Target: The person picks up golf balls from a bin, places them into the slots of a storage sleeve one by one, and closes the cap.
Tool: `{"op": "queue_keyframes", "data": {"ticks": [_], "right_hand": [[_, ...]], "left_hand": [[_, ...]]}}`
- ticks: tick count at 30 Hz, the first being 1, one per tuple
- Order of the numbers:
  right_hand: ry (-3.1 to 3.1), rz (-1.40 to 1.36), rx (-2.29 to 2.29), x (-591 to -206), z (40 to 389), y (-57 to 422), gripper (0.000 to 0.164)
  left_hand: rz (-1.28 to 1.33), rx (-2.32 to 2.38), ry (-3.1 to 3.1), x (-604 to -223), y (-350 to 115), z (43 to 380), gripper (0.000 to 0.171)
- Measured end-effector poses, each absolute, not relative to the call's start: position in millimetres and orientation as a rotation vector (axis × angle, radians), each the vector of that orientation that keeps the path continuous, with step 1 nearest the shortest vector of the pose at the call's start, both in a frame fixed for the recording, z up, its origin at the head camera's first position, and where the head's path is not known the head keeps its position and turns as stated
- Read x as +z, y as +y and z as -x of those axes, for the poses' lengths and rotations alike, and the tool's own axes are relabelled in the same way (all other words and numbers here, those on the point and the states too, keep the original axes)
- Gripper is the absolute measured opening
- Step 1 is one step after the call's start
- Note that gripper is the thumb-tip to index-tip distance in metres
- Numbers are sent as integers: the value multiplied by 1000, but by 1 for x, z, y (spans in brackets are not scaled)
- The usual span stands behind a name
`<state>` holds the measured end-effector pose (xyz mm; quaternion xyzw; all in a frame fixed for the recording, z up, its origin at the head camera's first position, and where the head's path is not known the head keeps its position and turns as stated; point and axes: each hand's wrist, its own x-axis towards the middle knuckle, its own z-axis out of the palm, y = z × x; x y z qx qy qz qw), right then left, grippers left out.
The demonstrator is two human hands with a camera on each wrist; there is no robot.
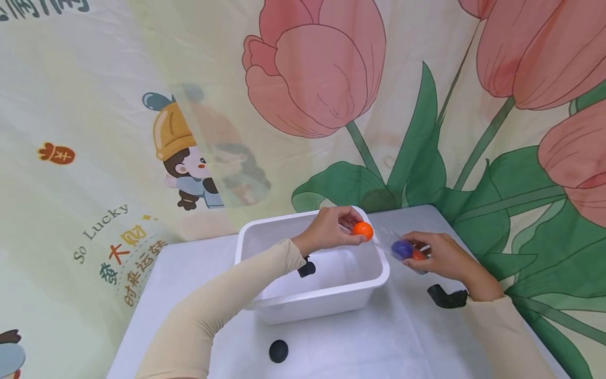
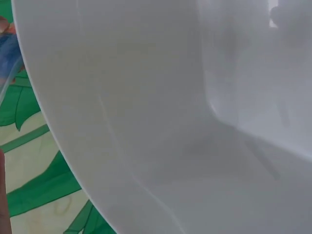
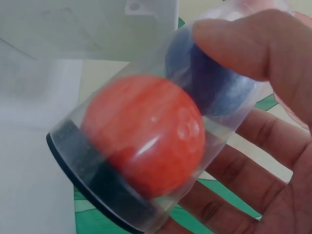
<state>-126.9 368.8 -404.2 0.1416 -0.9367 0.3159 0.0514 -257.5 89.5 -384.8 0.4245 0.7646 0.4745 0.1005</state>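
Note:
My left hand pinches an orange ball between fingertips and thumb, over the right end of the white plastic tub. Just outside that end, my right hand grips a clear plastic tube with a black end cap. Inside the tube, a dimpled orange-red golf ball sits against the cap, with a blue-purple ball behind it. The tube lies tilted, its far end towards the orange ball. In the left wrist view, the tub's inner wall fills most of the picture.
A black round disc lies on the white-covered table in front of the tub. Black wrist devices hang under the left wrist and the right wrist. A printed tulip curtain stands behind the table and along its right side.

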Motion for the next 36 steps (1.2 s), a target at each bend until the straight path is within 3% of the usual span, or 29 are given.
{"op": "queue_keyframes", "data": {"ticks": [36], "right_hand": [[-2740,-469,957,-397,114,358,49]], "left_hand": [[-1287,1433,2142,-360,91,231,29]]}}
